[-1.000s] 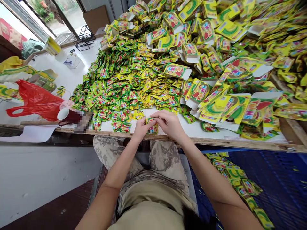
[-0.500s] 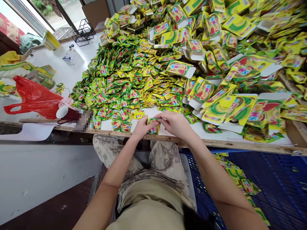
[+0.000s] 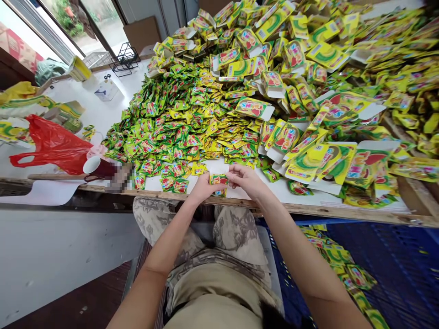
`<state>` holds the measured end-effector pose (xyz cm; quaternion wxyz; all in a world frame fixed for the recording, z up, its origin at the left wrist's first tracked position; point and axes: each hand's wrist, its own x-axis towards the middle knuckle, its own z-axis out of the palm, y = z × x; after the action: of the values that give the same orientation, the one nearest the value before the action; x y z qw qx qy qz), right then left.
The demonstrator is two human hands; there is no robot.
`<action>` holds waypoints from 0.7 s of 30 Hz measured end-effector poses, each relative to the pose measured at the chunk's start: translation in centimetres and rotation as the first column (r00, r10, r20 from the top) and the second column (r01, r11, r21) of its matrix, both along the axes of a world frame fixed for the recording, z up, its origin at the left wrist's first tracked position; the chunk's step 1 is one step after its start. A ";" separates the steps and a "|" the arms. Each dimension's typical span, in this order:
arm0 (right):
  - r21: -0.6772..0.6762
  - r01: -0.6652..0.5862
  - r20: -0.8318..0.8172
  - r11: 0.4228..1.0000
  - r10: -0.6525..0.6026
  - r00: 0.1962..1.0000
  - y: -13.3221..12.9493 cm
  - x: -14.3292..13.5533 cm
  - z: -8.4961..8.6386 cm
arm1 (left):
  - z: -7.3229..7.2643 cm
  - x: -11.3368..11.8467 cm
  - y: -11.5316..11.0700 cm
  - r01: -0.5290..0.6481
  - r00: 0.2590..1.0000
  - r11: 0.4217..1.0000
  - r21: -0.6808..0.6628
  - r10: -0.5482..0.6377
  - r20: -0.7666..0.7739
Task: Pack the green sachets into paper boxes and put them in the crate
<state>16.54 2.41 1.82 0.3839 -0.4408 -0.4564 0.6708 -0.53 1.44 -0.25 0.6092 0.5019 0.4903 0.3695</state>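
Just above the table's front edge, my left hand [image 3: 203,186] is closed on a small green and yellow printed packet [image 3: 218,179], its thumb across the lower front. Whether this is a soft sachet or a little carton is too small to tell. My right hand [image 3: 245,182] has its fingers curled and pinched together at the packet's upper right edge; anything between those fingertips is hidden. Right in front of both hands lies a big heap of small green and yellow sachets [image 3: 171,123]. A few loose sachets [image 3: 173,178] sit left of my left hand.
Printed cartons [image 3: 308,160] with white flaps pile up at right. A red plastic bag [image 3: 56,144] and a dark red mug [image 3: 99,168] stand at left, a black wire rack [image 3: 125,59] farther back. Below the table's right side, a blue crate [image 3: 387,265] contains more sachets.
The view has shifted slightly. My right hand's fingers have moved from the packet's top to its right edge, and more of the packet's front shows. My left hand keeps its hold.
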 end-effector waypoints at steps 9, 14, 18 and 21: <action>-0.361 -0.193 -0.158 0.912 0.144 0.977 2.6 0.0 0.7 | 0.4 -0.9 0.8 0.128 0.925 0.968 -0.215 -0.039 0.377; -0.432 -0.187 -0.147 0.882 0.136 0.980 3.1 -0.8 1.0 | 1.6 -1.1 2.4 0.293 0.896 0.898 -0.329 -0.138 0.421; -0.311 -0.145 -0.087 0.939 0.124 0.989 3.2 -1.0 0.8 | 1.9 -1.1 3.4 0.272 0.913 0.898 -0.346 -0.128 0.387; -0.019 -0.053 -0.014 0.998 0.052 0.999 2.8 -0.6 0.1 | 1.3 -1.3 3.1 0.060 0.966 0.980 -0.191 -0.009 0.257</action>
<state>15.95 5.20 1.97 0.3649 -0.4279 -0.4587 0.6880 -1.85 4.58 1.09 0.7203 0.3959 0.4335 0.3695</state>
